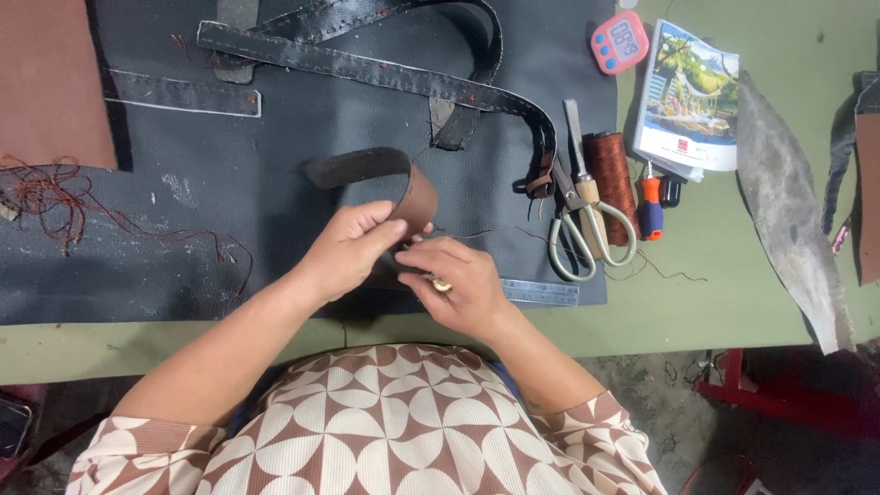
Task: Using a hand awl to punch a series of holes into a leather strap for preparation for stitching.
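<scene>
My left hand (pixel 350 246) grips a curved brown leather strap (pixel 394 181), which bends up and over to the left above a dark mat (pixel 275 174). My right hand (pixel 458 284) is closed just right of it, pinching at the strap's lower end with a small pale tool handle showing under the fingers. A thin dark thread (pixel 463 236) runs from the strap towards the right. Both hands nearly touch at the strap.
Black leather straps (pixel 385 73) lie at the back. Scissors (pixel 587 229), a spool of brown thread (pixel 612 179), an orange-handled tool (pixel 650 206), a steel ruler (pixel 541 291), a pink timer (pixel 620 41) and a booklet (pixel 692 96) lie right. Brown leather (pixel 50 82) and loose thread (pixel 55 197) lie left.
</scene>
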